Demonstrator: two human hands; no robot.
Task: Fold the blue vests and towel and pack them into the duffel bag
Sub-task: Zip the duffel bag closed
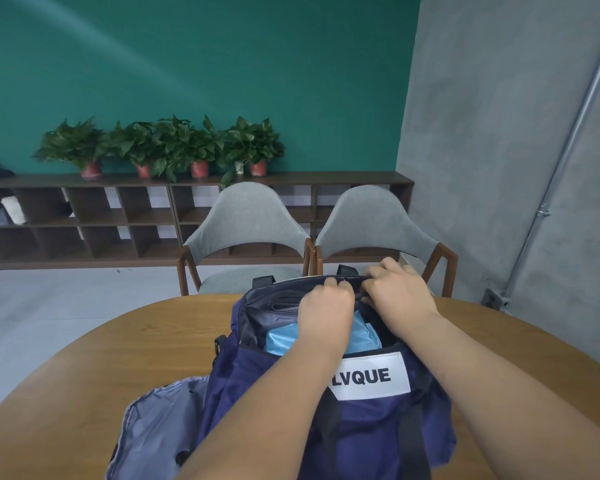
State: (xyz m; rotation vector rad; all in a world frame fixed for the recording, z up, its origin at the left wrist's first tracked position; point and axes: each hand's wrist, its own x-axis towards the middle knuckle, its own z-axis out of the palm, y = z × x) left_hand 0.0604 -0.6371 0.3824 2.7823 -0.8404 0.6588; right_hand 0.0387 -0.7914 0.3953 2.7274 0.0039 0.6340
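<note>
The navy duffel bag [326, 403] sits on the round wooden counter [94, 362] directly in front of the person, its mouth gaping upward and its far rim away from them, toward the two grey chairs [250, 223]. Both hands meet at that far rim. The left hand [326, 313] is curled, its fingertips pinching the dark edge of the opening; the right hand [395, 292] sits just beside it, fingers bent over the same edge and seemingly gripping it or a zip pull, though I cannot tell which. Folded light-blue fabric [281, 341] lies inside the bag, below and nearer than the hands. The opening runs left to right, so closing it likely means drawing along that line; the right hand is nearer the right end.
</note>
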